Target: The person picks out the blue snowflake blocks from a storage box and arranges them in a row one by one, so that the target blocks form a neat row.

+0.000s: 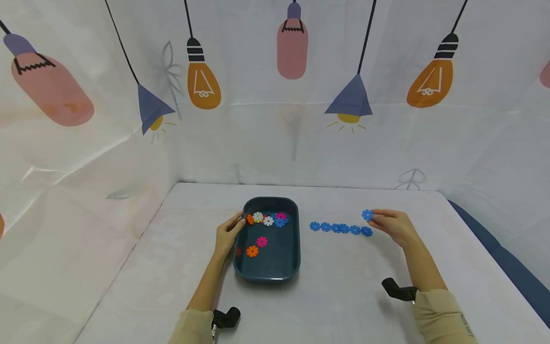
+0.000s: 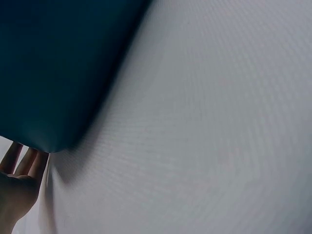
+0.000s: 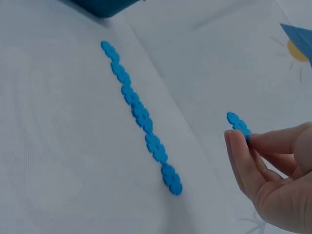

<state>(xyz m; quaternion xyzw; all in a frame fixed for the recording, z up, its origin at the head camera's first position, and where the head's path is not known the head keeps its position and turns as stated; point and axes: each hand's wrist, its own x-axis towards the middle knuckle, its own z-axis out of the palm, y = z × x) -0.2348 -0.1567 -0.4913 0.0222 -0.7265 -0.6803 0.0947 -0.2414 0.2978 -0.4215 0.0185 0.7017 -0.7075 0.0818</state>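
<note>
Between thumb and fingers my right hand [image 1: 396, 226] pinches a blue flower-shaped disc [image 1: 367, 215], held just above the right end of a row of blue flower discs [image 1: 335, 228] on the table. The right wrist view shows the held disc [image 3: 238, 122] tilted, apart from the row [image 3: 141, 117]. My left hand [image 1: 227, 236] grips the left rim of a dark teal tray [image 1: 277, 267], thumb over the edge. Inside the tray lie orange [image 1: 252, 251], pink [image 1: 262, 241], white [image 1: 268, 220] and blue [image 1: 280, 222] discs. In the left wrist view, the fingers touch the tray's wall [image 2: 53, 87].
A white cloth covers the table [image 1: 326, 306], and its back edge meets a white curtain [image 1: 258, 143] printed with lamps. Black wrist mounts [image 1: 227, 317] stick out at both sleeves. Dark blue material [image 1: 494, 239] lies beyond the table's right edge.
</note>
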